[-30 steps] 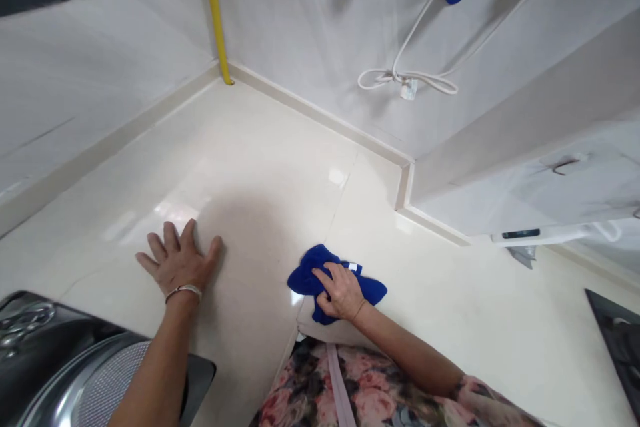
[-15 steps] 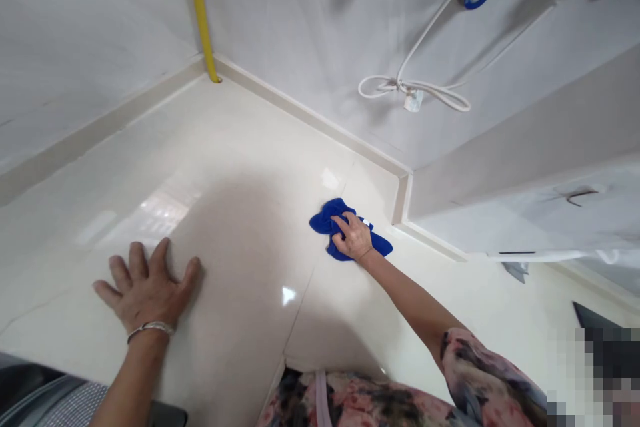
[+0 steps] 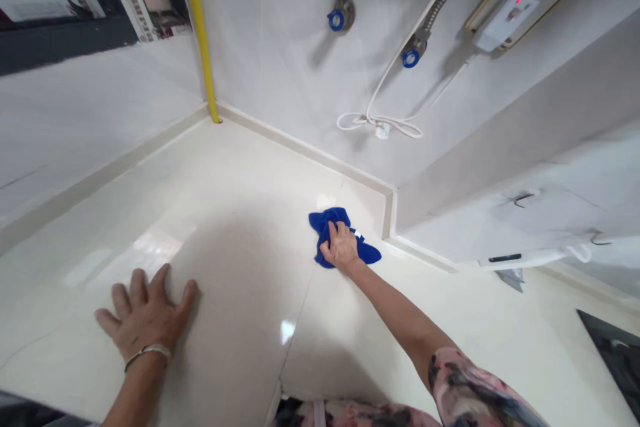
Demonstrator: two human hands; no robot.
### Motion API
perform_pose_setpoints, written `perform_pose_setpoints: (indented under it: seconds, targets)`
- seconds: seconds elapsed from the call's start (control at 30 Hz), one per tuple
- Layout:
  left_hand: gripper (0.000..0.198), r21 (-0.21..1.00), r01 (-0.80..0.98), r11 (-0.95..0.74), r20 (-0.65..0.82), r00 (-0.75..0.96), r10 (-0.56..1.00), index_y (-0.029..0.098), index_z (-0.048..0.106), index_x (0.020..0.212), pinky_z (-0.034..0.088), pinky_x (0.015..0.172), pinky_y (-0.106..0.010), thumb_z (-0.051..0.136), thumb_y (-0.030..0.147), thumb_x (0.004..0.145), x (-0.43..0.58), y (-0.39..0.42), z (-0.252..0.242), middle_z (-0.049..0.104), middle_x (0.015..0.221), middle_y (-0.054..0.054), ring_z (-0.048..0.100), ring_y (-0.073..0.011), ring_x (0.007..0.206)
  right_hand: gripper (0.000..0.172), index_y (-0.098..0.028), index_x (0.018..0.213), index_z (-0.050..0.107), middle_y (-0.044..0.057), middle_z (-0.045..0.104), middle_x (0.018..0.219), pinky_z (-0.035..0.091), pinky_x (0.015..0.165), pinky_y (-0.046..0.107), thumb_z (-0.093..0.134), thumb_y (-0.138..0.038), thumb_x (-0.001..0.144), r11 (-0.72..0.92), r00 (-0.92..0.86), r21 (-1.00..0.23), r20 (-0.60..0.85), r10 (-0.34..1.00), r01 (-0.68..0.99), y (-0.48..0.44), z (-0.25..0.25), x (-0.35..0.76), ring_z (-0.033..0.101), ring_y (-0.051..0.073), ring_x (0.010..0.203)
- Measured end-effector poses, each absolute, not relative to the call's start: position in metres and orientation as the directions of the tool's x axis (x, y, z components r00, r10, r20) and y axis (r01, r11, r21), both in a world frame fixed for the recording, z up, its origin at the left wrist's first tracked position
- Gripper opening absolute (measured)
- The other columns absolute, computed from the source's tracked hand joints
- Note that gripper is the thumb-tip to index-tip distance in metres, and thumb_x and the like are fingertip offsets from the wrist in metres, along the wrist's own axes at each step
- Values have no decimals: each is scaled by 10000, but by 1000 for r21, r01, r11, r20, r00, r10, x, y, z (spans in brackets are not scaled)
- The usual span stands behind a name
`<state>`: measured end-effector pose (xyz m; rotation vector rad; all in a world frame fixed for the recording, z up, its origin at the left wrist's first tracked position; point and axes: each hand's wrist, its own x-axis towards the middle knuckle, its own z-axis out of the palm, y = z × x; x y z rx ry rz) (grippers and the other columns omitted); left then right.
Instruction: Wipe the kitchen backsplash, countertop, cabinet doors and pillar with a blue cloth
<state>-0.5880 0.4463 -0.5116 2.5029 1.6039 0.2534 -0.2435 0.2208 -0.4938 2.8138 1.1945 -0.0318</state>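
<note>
My right hand (image 3: 341, 247) is stretched far out and pressed down on a crumpled blue cloth (image 3: 330, 221), fingers curled over it, on the cream countertop (image 3: 240, 167) close to the back wall's inner corner. My left hand (image 3: 145, 312) lies flat on the countertop at the lower left, fingers spread, holding nothing. A metal bangle (image 3: 148, 352) is on the left wrist.
A yellow pipe (image 3: 199, 27) runs down the wall into the far corner. A coiled white cable (image 3: 377, 123) hangs on the back wall below two blue-capped valves (image 3: 336, 19). A white socket box (image 3: 507, 17) is at upper right. A dark hob edge (image 3: 613, 347) shows at the right.
My right hand pushed the blue cloth away from me, from near the counter's front edge to close by the back wall. The left hand stayed flat in place. The view tilted upward.
</note>
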Motion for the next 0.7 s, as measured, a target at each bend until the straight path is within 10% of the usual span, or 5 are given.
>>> perform_pose_setpoints:
  seconds: [0.7]
  targets:
    - [844,229,913,-339,-52,359,932,466,175,1602,121,1239,-658,184,796,826,-583,442,-505,86,1761,6,120,-396,1596,640,-21,1496,405,250,545,1324,575,895,433,442,-367,959,-771,786,155,-164,596,617,278,-484,-154,645,326,1106]
